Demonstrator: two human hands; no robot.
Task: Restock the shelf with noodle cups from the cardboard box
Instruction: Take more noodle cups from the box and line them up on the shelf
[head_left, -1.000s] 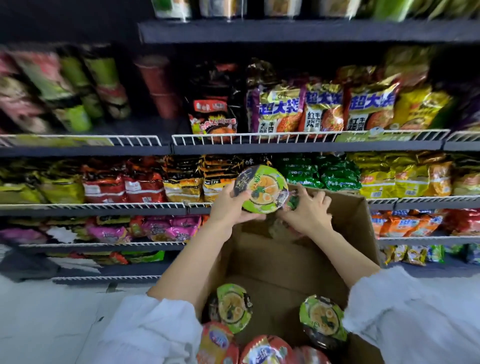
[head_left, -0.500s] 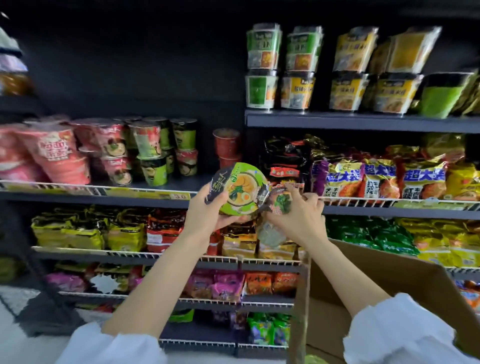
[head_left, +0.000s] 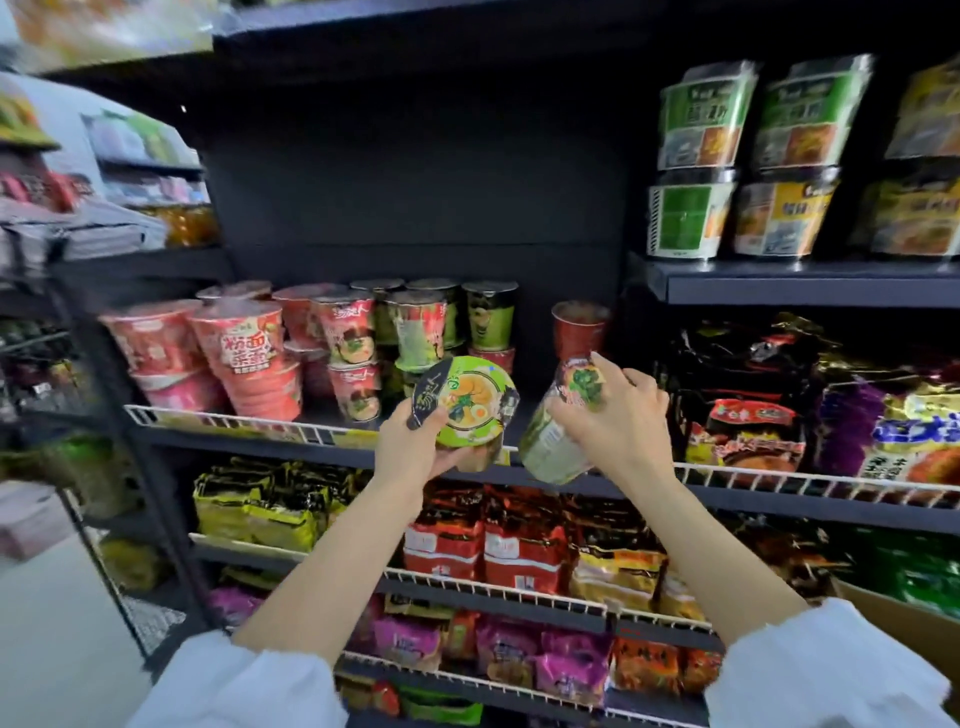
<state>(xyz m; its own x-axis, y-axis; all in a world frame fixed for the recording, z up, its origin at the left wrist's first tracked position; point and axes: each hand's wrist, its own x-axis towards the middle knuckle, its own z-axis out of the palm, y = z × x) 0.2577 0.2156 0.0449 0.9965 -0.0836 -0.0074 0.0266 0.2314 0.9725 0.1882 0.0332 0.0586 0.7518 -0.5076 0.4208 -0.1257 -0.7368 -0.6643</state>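
Before a dark shop shelf (head_left: 322, 457) with a white wire rail, stacked pink and green cups (head_left: 311, 343) fill the left part and one red cup (head_left: 579, 327) stands alone at the right, with bagged noodles on the tiers below and a corner of the cardboard box (head_left: 904, 623) low right. Just in front of the rail, the left hand (head_left: 415, 447) grips a green-lidded noodle cup (head_left: 467, 405) tilted lid toward the camera. Beside it, the right hand (head_left: 618, 421) clasps a second cup (head_left: 556, 441) around its rim.

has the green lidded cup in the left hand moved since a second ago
Yes. The green-lidded cup rose from over the cardboard box to the cup shelf's wire rail.
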